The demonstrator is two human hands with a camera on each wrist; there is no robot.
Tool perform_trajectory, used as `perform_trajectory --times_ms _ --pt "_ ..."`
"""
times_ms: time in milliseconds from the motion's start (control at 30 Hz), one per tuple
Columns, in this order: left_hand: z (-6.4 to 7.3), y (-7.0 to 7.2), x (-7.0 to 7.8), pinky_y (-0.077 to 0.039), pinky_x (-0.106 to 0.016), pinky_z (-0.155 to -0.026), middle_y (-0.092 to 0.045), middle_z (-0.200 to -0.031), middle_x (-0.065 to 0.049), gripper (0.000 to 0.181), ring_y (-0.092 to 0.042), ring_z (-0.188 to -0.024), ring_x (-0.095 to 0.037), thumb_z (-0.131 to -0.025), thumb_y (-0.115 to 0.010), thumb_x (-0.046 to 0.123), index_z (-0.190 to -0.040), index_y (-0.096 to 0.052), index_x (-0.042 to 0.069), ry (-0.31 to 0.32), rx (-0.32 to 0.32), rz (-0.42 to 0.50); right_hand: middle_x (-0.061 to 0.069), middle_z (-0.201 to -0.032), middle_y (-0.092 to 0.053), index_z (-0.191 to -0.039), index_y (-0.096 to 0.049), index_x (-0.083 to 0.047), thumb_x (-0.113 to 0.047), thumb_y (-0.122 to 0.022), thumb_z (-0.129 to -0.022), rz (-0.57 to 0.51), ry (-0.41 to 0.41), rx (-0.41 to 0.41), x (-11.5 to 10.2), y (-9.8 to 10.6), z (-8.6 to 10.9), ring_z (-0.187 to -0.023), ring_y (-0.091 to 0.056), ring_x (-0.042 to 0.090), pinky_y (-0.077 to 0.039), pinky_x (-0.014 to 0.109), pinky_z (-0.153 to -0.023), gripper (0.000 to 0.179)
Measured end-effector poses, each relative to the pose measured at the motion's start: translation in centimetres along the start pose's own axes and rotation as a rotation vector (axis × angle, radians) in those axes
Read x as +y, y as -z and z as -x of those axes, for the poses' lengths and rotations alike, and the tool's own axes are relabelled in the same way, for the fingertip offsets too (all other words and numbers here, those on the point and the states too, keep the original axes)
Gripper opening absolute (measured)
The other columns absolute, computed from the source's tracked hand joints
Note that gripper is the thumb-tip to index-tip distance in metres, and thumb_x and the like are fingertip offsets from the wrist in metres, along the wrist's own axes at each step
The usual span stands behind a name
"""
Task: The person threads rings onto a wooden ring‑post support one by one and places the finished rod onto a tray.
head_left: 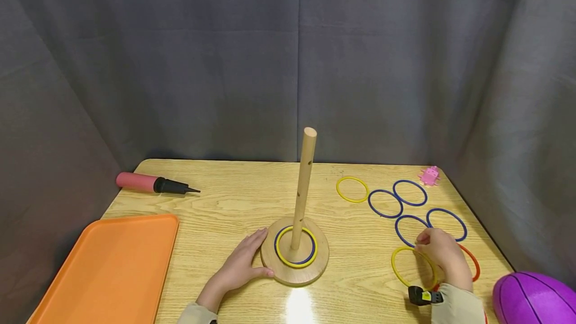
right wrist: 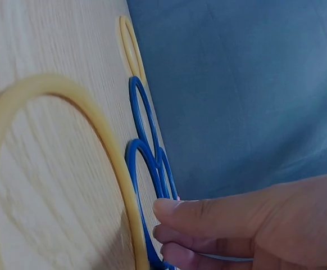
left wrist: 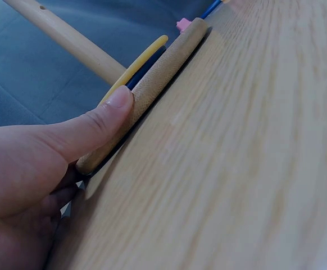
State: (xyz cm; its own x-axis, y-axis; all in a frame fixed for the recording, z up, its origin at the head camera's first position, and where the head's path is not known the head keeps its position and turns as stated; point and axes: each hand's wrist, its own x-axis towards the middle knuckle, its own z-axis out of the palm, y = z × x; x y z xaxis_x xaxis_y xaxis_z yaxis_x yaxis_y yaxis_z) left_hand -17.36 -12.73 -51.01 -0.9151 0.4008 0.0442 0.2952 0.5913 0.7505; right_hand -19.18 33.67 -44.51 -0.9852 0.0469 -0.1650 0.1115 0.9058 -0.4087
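A wooden ring-toss stand has a round base [head_left: 294,276] and an upright peg [head_left: 305,176]. Around the peg, a yellow ring [head_left: 299,266] lies over a blue ring [head_left: 313,251] on the base. My left hand [head_left: 239,266] holds the base's left edge, its thumb [left wrist: 110,112] against the rim and its fingers along the far side. At the right, my right hand [head_left: 443,254] is just over a near yellow ring [head_left: 393,264] and a blue ring [right wrist: 132,160]. Its thumb and fingertips are slightly apart, with no ring visibly between them. A red ring [head_left: 474,261] lies partly under this hand.
More blue rings [head_left: 396,214] and a far yellow ring [head_left: 352,200] lie at the back right, near a pink spiky toy [head_left: 429,176]. A purple ball [head_left: 535,299] sits at the right edge. On the left are an orange tray [head_left: 112,269] and a red-and-black hand pump [head_left: 139,182].
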Motion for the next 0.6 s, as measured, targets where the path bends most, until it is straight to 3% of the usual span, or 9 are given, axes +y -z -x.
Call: perform_trajectory --times_ms 600 --pt "-0.18 0.05 -0.07 -0.014 -0.060 -0.120 -0.027 -0.159 -0.018 0.104 -0.021 -0.148 -0.040 -0.073 -0.078 0.045 -0.153 -0.026 0.004 -0.006 -0.013 0.002 0.016 -0.089 -0.068 -0.096 -0.066 0.004 -0.005 -0.071 -0.084 -0.001 -0.047 -0.047 0.51 0.10 0.03 -0.082 -0.061 0.026 -0.051 0.044 -0.074 0.016"
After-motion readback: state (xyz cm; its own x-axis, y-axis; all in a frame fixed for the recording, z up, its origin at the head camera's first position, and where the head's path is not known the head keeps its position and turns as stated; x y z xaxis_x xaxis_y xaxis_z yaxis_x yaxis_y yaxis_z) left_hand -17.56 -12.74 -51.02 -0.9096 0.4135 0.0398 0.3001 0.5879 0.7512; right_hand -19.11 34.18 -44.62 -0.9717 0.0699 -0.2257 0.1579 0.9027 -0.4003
